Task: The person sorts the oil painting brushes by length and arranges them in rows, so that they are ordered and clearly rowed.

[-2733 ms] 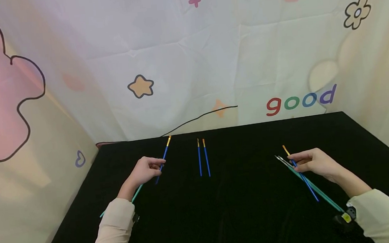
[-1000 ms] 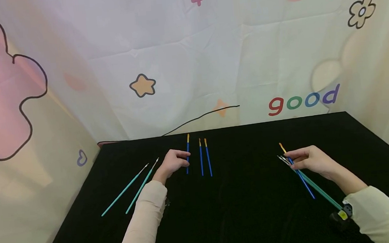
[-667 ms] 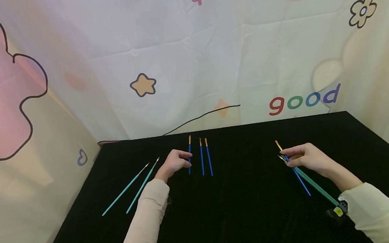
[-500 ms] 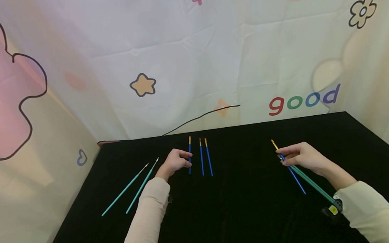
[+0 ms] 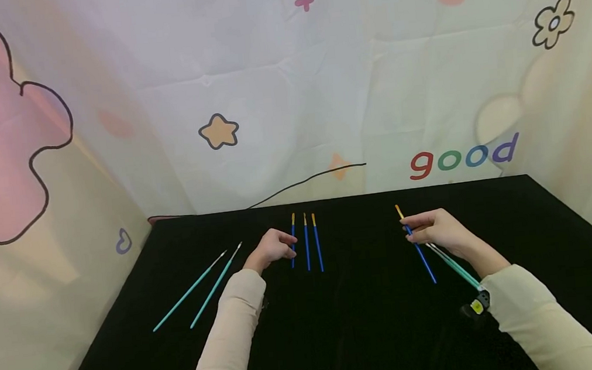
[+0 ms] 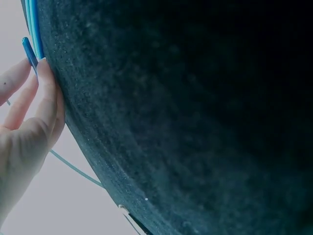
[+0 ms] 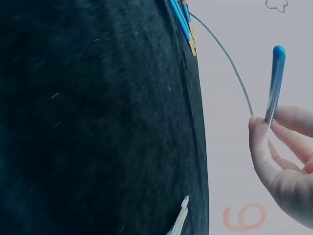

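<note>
In the head view my left hand [image 5: 275, 248] pinches a blue paintbrush [image 5: 293, 229] with an orange-yellow tip, just left of two matching paintbrushes [image 5: 318, 247] lying side by side on the black cloth. My right hand [image 5: 440, 231] holds another blue paintbrush [image 5: 426, 262] between thumb and fingers, slanted, well to the right of that row. The left wrist view has the blue handle end [image 6: 28, 49] between my fingertips, near the other blue handles [image 6: 34, 29]. In the right wrist view, the held paintbrush's blue end [image 7: 277, 73] sticks up from my fingers, above the cloth.
Two slim teal brushes [image 5: 217, 286] with pale tips lie slanted on the black table cloth [image 5: 341, 334] at left. More teal brushes [image 5: 453, 263] lie under my right wrist, partly hidden. A printed white curtain [image 5: 264, 64] hangs behind the table.
My left hand has carried its blue paintbrush from the left to beside the two lying ones. My right hand has moved left with its paintbrush, away from the teal brushes' tips.
</note>
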Demonstrator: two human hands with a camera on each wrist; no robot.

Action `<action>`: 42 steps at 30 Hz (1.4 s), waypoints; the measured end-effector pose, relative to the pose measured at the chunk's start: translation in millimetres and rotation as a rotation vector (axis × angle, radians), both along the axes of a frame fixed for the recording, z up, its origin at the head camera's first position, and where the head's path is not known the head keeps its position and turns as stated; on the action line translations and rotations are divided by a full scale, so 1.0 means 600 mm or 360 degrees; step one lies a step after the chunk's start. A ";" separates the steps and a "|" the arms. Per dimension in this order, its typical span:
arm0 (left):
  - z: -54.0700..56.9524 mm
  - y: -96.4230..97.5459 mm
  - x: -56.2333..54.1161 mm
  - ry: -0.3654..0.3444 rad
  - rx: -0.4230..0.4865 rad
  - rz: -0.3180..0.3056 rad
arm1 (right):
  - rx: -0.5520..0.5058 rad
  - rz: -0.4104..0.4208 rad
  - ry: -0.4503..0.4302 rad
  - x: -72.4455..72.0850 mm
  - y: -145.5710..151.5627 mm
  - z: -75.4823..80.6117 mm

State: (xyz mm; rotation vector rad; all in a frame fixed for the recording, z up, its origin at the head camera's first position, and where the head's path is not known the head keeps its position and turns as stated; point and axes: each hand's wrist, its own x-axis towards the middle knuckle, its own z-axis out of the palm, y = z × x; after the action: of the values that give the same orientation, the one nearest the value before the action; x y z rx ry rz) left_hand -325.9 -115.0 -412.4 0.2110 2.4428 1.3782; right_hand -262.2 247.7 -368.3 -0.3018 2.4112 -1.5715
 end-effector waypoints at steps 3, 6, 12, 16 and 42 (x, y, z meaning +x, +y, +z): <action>-0.001 0.002 0.002 0.0001 -0.0026 -0.0017 | -0.0021 -0.0010 -0.0005 -0.013 -0.012 0.001; -0.002 0.001 0.004 0.0011 -0.0064 -0.0024 | -0.0024 -0.0008 -0.0015 -0.027 -0.030 0.005; -0.002 0.002 0.006 0.0066 -0.0141 -0.0024 | -0.0035 -0.0016 -0.0016 -0.050 -0.066 0.013; 0.000 0.006 0.006 0.0083 -0.0165 -0.0036 | -0.0049 -0.0024 -0.0028 -0.062 -0.082 0.015; -0.004 0.012 0.001 0.0056 -0.0233 -0.0002 | -0.0111 -0.0169 -0.0095 -0.113 -0.173 -0.022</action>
State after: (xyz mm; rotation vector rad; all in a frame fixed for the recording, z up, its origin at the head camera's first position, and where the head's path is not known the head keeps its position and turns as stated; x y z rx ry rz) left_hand -325.2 -107.8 -415.0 0.2031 2.5583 1.1984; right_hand -329.8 143.8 -381.3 -0.1397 2.3663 -1.6868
